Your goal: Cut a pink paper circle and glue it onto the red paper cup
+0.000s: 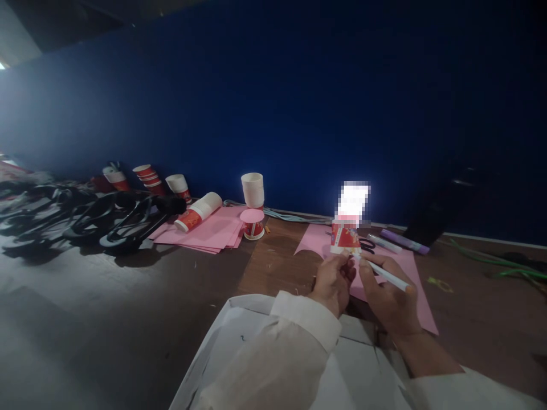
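Observation:
My right hand [391,299] is closed around a slim white pen [391,277] with an orange end. Its tip points toward the fingers of my left hand [335,282], which are curled together; whatever they pinch is too small to make out. Just beyond both hands, a red and white paper cup [344,237] stands upside down on a pink sheet [410,285]. A bright, pixelated screen [352,199] rises behind this cup. Black-handled scissors [367,245] lie right of the cup, partly hidden by it.
Purple marker [405,241] and white marker [384,243] lie at right, near green cords [491,262]. Leftward are a cup with a pink disc [252,216] on top, stacked cups [253,191], a pink paper pile [213,233] and black straps [137,222]. A blue partition [256,102] stands behind.

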The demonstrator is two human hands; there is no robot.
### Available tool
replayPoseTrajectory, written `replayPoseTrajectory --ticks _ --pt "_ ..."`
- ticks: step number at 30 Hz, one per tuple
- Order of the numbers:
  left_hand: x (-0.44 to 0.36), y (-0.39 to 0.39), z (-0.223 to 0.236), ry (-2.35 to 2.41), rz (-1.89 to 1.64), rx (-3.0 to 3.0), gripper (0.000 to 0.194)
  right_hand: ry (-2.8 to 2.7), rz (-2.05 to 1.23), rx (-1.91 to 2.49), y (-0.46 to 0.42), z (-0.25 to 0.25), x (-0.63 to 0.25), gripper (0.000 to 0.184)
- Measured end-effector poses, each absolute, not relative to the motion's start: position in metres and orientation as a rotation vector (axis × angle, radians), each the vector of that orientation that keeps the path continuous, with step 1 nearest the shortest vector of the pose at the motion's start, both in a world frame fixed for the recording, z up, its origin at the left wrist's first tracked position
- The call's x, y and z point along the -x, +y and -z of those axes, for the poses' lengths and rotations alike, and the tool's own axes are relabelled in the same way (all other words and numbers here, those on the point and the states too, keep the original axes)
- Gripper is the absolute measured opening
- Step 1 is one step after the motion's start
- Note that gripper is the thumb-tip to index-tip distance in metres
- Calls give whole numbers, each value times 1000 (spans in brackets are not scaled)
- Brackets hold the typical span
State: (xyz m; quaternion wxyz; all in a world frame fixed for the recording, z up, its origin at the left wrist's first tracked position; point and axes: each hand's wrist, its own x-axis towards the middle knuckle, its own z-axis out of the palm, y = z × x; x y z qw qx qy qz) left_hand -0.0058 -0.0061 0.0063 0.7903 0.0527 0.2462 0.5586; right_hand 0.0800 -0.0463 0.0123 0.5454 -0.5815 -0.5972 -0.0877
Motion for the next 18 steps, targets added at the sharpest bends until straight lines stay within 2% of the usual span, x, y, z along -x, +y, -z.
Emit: replayPoseTrajectory --ticks 18 --pt "7 -8 -13 526 -1209 -79 9 -1431 243 1381 -45 -11 -83 22"
